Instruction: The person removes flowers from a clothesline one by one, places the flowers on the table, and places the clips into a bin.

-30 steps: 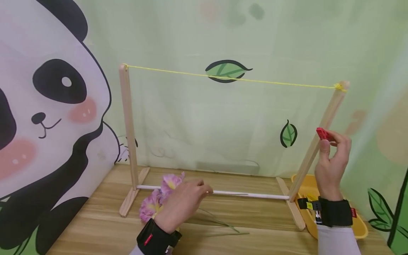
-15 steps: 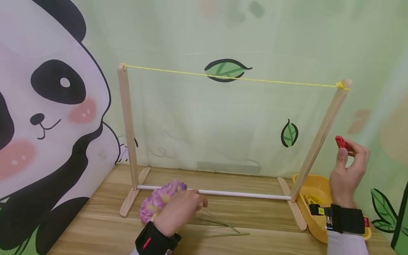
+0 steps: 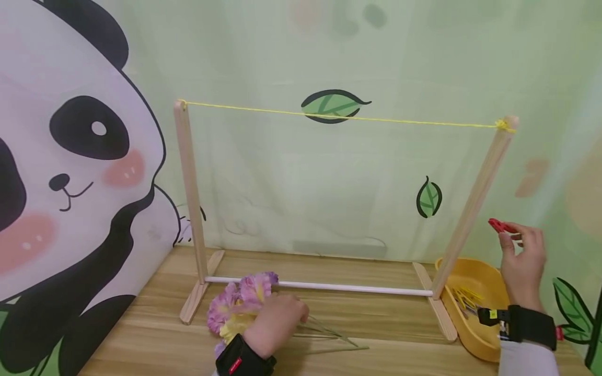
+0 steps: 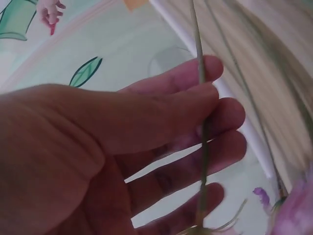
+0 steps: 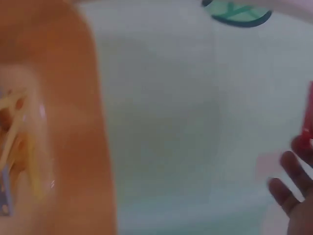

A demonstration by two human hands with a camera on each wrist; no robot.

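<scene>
My left hand (image 3: 278,324) is low over the table beside purple and yellow artificial flowers (image 3: 256,290). In the left wrist view its thumb and fingers pinch a thin green stem (image 4: 204,161); other stems (image 3: 336,334) stretch to the right on the table. My right hand (image 3: 524,266), raised beside the right post, pinches a small red clip (image 3: 497,225), seemingly a clothespin, between thumb and fingertips. Only the edge of that clip (image 5: 308,110) shows in the right wrist view. A yellow string (image 3: 400,121) runs between the tops of the two posts, above both hands.
Wooden posts (image 3: 189,188) on flat feet are joined low down by a white rod (image 3: 357,287). An orange-yellow tray (image 3: 484,350) with yellow pieces (image 3: 465,298) stands below my right hand. A printed panda curtain (image 3: 301,209) hangs behind.
My right hand has moved right and down from the right post, still holding the red clip. My left hand has sunk slightly, and the flowers beside it have shifted.
</scene>
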